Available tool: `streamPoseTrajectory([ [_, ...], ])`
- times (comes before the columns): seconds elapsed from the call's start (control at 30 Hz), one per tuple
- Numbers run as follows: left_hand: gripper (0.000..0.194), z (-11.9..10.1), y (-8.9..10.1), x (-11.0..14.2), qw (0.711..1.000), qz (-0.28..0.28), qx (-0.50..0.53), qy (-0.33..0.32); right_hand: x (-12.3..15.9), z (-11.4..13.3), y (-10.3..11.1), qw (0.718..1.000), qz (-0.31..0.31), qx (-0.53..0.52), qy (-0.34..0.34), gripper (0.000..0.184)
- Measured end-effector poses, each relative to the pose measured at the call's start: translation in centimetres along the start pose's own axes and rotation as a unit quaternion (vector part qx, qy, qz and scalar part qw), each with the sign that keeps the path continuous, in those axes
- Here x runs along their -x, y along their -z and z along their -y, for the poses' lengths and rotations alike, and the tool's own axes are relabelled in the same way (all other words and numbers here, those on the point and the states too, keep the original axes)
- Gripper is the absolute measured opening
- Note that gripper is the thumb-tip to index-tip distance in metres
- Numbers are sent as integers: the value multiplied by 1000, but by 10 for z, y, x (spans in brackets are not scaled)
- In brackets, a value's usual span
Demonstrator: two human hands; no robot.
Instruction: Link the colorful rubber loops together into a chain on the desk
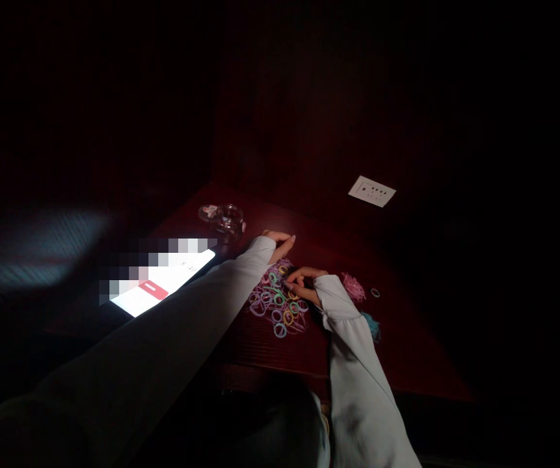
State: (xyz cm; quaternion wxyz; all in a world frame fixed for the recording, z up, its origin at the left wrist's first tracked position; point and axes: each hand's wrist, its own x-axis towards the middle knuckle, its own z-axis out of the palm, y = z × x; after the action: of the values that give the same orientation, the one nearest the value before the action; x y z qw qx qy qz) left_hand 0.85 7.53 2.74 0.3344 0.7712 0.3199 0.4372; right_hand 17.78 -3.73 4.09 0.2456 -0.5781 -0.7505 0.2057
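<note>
A loose pile of small hair ties (pixel 278 300) in lilac, green, yellow and pink lies on the dark red wooden table, with thin purple strands among them. At the pile's far edge, my left hand (pixel 280 242) is closed, its fingertips brought together; anything between them is too small to make out. Over the pile's right side, my right hand (pixel 305 283) has its thumb and bent index finger pinched close. Whatever it holds cannot be made out. Right of that hand lie a pink bundle of strands (pixel 354 286) and a single light ring (pixel 375 293). A teal bundle (pixel 371 327) is partly behind my right sleeve.
A clear glass jar (pixel 229 222) stands at the back left, beside a round lid (pixel 208 212). A phone (pixel 182 276) with a bright screen lies left of my left forearm. A white socket plate (pixel 372 191) is on the back wall. The surroundings are very dark.
</note>
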Motion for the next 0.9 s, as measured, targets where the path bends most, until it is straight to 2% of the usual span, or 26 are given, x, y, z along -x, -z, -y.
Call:
streamPoseTrajectory([
  [0.27,50,4,-6,1,999,-27,12,-18,2,-4,3,999,48,18,13,24],
  [0.43,51,6,-7,1,999,-33,13,-24,5,7,7,997,70,11,11,18],
  [0.67,51,5,-8,0,999,-36,5,-19,7,19,10,997,77,13,-17,9],
  [0.9,51,7,-8,0,999,-27,6,-22,6,13,7,997,76,4,-7,17],
])
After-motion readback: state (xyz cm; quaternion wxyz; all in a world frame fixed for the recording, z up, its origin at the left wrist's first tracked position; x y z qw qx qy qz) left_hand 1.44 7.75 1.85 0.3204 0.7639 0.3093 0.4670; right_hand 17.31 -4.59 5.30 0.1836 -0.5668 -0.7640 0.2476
